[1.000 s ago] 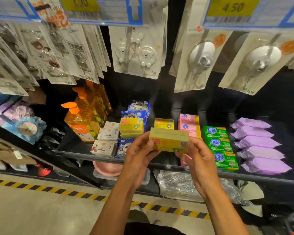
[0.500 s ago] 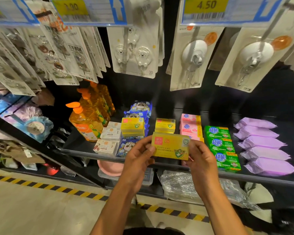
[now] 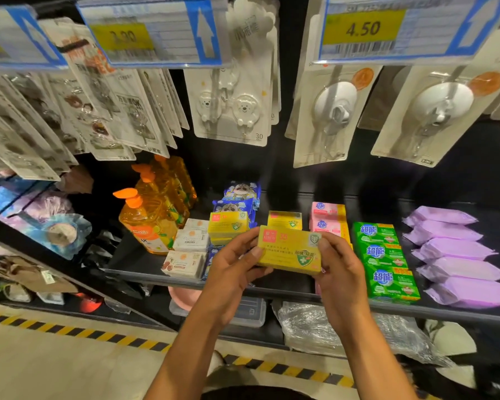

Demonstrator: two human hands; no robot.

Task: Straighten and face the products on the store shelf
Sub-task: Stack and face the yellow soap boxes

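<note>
A yellow soap box [image 3: 289,251] with a green shield logo hangs just above the front of the black shelf [image 3: 300,293], its printed face turned up toward me. My left hand [image 3: 231,267] pinches its left end and my right hand [image 3: 339,272] pinches its right end. Behind it lie a stack of the same yellow boxes [image 3: 228,226] and one single yellow box [image 3: 285,220]. Pink soap boxes [image 3: 326,219] sit right of those, partly hidden by my right hand.
Green soap boxes [image 3: 387,261] and purple wipe packs [image 3: 459,255] fill the shelf's right side. Orange pump bottles [image 3: 150,217], white soap boxes [image 3: 189,249] and blue panda packs [image 3: 240,197] stand left. Hook packs [image 3: 234,105] hang overhead. A hazard-striped floor line [image 3: 127,339] runs below.
The yellow box has been tipped from edge-on until its printed face points up at me. Both hands kept their hold on its ends, and the view moved slightly closer.
</note>
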